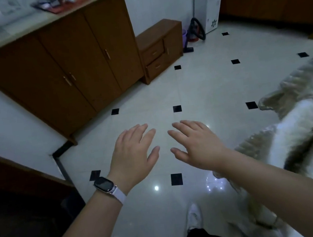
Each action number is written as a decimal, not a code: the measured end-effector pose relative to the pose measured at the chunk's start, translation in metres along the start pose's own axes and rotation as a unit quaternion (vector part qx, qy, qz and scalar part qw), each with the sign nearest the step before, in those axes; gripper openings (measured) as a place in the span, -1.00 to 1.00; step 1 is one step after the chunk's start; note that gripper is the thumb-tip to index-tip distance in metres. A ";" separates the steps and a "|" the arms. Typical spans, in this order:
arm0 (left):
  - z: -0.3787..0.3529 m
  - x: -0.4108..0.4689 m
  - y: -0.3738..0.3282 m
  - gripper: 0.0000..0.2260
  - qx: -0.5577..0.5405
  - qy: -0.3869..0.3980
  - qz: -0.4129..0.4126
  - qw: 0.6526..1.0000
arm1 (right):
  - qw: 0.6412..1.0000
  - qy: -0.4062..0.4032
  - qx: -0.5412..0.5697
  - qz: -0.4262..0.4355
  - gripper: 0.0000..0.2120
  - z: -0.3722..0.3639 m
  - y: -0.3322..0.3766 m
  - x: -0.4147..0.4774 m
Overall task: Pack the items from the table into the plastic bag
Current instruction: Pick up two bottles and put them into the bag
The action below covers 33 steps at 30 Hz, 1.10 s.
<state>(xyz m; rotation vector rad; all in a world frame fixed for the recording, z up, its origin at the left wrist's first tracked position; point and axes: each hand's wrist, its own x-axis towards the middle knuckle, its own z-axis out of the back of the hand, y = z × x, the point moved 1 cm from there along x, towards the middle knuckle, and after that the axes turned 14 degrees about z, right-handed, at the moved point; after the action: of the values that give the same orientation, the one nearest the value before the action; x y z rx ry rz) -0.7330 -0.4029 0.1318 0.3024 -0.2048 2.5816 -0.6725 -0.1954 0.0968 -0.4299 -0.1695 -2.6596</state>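
My left hand (pixel 134 156) and my right hand (pixel 196 145) are stretched out side by side over the tiled floor, palms down, fingers apart, holding nothing. A smartwatch with a pale strap (pixel 106 185) sits on my left wrist. No plastic bag and no table items show in this view. Some blurred objects lie on a red mat (pixel 62 3) on the counter at the top left; I cannot tell what they are.
A long brown cabinet (pixel 57 71) runs along the left wall, with a small drawer unit (pixel 160 49) beside it. A grey and white blanket (pixel 300 126) hangs at the right. A vacuum cleaner (pixel 196 32) stands in the far corner. My shoe (pixel 193 216) is on the glossy floor.
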 end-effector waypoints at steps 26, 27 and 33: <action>-0.135 0.431 0.064 -0.64 -0.121 -0.034 -0.128 0.984 | 0.981 0.000 -0.108 -0.159 -0.55 -0.059 -0.309 0.224; -0.141 0.453 0.064 -0.63 -0.132 -0.031 -0.141 0.981 | 0.978 0.005 -0.111 -0.175 -0.55 -0.060 -0.321 0.233; -0.176 0.565 0.042 -0.63 -0.174 -0.011 -0.221 0.959 | 0.955 0.033 -0.138 -0.262 -0.53 -0.066 -0.379 0.260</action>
<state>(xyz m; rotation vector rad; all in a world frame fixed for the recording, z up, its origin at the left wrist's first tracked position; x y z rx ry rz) -1.2577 -0.1277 0.1019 0.2153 -0.5284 2.0547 -1.0796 0.0277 0.1004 -0.4274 0.1336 -3.2347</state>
